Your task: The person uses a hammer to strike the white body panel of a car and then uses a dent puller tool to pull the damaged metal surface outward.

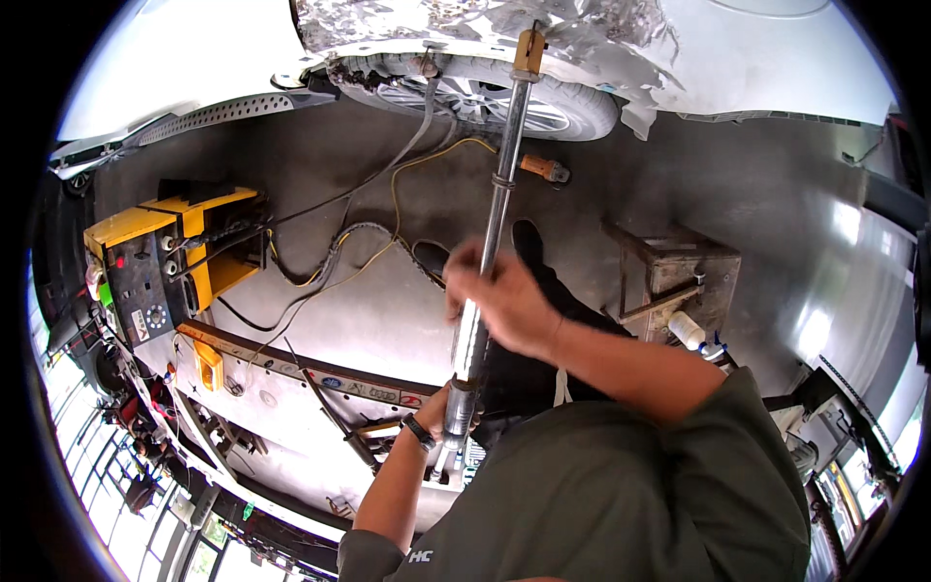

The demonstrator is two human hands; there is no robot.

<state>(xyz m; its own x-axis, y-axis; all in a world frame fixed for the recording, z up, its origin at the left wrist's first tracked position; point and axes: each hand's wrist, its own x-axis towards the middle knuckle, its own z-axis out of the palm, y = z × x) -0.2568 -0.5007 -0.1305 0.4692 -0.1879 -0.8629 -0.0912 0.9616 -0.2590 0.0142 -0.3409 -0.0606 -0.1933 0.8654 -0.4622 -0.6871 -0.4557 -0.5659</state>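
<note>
Left hand (436,414) clamped round the thick lower end of the rod (507,145), close to the body; black watch (419,434) on that wrist. Right hand (504,303) at the rod's middle, fingers curled about the shaft but blurred; cannot tell whether they are closed on it or loose.

Rod is long, shiny, with a collar (503,181) partway up. Slants from the person's lap up and slightly right, over the floor (339,291), toward a white car (786,58). Tan bracket (529,56) on its far end lies over the wheel arch, at the lower edge of a scuffed, bare-metal patch (465,21). Cannot tell whether the tip touches the metal.

Wheel (572,112) just below the arch. Left of the bracket, a clamp (425,68) at the arch's edge, grey cable (412,143) trailing from it down and left.

On the floor: orange grinder (543,169) near the wheel, right of the rod. Yellow-and-black machine (145,272) well to the left, cables at its sockets. Rusty metal stand (718,281) to the right; white bottle (686,330) beside it. Dark shoes (527,240) either side of the rod.
</note>
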